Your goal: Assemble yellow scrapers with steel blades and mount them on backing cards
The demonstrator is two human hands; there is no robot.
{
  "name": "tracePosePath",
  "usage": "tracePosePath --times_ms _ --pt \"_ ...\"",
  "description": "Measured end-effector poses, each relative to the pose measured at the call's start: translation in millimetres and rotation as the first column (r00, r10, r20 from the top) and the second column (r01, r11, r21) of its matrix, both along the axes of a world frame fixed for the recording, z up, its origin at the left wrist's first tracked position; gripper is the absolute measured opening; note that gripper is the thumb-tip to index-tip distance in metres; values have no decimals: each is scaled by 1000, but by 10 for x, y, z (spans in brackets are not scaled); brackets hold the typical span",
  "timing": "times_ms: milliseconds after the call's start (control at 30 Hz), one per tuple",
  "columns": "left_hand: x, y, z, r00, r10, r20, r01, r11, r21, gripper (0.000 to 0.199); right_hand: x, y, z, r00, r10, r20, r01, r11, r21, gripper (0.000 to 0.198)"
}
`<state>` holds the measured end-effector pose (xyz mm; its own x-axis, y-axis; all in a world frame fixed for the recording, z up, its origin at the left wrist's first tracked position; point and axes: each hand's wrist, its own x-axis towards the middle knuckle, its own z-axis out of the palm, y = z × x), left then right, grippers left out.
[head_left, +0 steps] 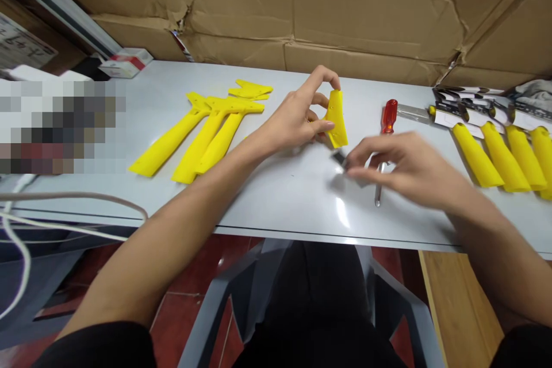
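Note:
My left hand point(297, 118) is closed on a small yellow plastic piece point(337, 118) with little holes in it, held upright between thumb and fingers above the white table point(280, 195). My right hand point(401, 167) pinches a small dark flat piece point(338, 157), blurred by motion, just below and apart from the yellow one. A screwdriver point(389, 117) with a red handle lies on the table, partly hidden behind my right hand. Left of my left hand rest several yellow T-shaped handles point(170, 138) and a few loose flat yellow pieces point(250, 89).
Finished-looking tools with yellow handles point(478, 155) lie in a row at the right, beside a bare metal blade point(414, 114). Cardboard point(250, 11) lines the back. A small box point(126, 62) stands at the far left; cables point(77, 198) cross the left front edge.

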<state>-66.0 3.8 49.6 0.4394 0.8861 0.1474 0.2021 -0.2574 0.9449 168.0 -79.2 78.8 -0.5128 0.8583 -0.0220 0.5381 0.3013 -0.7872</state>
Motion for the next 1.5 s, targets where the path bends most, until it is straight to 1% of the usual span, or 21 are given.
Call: tracePosePath --times_ms 33,67,100,133,167,200,300,400,500,567,700,767,833,967,1033,1067,1133,1200,1333,1500 --pt "0 -7 19 1000 -6 11 6 1000 0 66 64 72 28 982 -114 -149 121 992 39 27" --pt "0 -16 40 1000 -9 21 9 1000 0 66 123 144 42 934 -215 -284 244 967 71 32" --pt "0 -25 62 999 -11 30 11 1000 -2 67 174 211 41 874 -285 -393 343 935 86 36" --pt "2 -36 82 999 -12 39 12 1000 -7 68 211 270 25 825 -327 -461 404 911 78 39" --pt "5 -47 100 999 -14 44 15 1000 -16 68 234 317 -4 798 -350 -491 426 903 50 42" --pt "9 -60 115 999 -18 47 20 999 -29 69 242 352 -41 793 -358 -493 418 909 12 45" --pt "29 -100 133 998 -40 48 43 998 -55 71 193 388 -162 832 -344 -435 354 933 -61 54" --pt "51 -129 123 997 -54 47 57 997 -60 70 102 364 -234 864 -317 -391 315 946 -71 57" --pt "67 -137 103 997 -62 41 64 996 -54 66 29 332 -254 894 -284 -347 277 958 -69 55" --pt "72 -134 88 996 -82 37 84 996 -36 65 -5 315 -264 907 -282 -314 277 959 -62 54" --pt "71 -127 67 989 -148 26 147 989 16 60 -50 298 -306 888 -311 -339 302 950 -80 58" --pt "69 -128 66 988 -154 25 154 988 19 60 -61 294 -323 882 -308 -356 292 951 -101 60" --pt "69 -131 69 989 -145 33 145 989 1 64 -62 291 -328 883 -303 -357 283 953 -109 60" --pt "76 -127 67 992 -108 58 112 991 -76 74 -41 283 -323 896 -310 -318 316 948 -34 55" --pt "76 -111 54 991 -126 55 131 986 -107 70 -32 278 -329 896 -311 -317 322 946 -18 54" --pt "73 -99 45 987 -149 53 154 982 -108 66 -31 274 -338 890 -315 -329 326 945 -23 55" --pt "65 -73 25 979 -198 53 202 975 -88 56 -36 266 -368 867 -327 -376 343 939 -24 66" --pt "57 -47 8 972 -224 65 228 972 -58 52 -46 260 -414 845 -324 -424 362 932 8 70" --pt "47 -12 -15 969 -232 86 235 971 -36 52 -60 260 -498 835 -294 -465 385 916 113 60" --pt "40 3 -23 973 -212 92 216 976 -36 54 -66 245 -482 865 -285 -412 399 890 222 54"
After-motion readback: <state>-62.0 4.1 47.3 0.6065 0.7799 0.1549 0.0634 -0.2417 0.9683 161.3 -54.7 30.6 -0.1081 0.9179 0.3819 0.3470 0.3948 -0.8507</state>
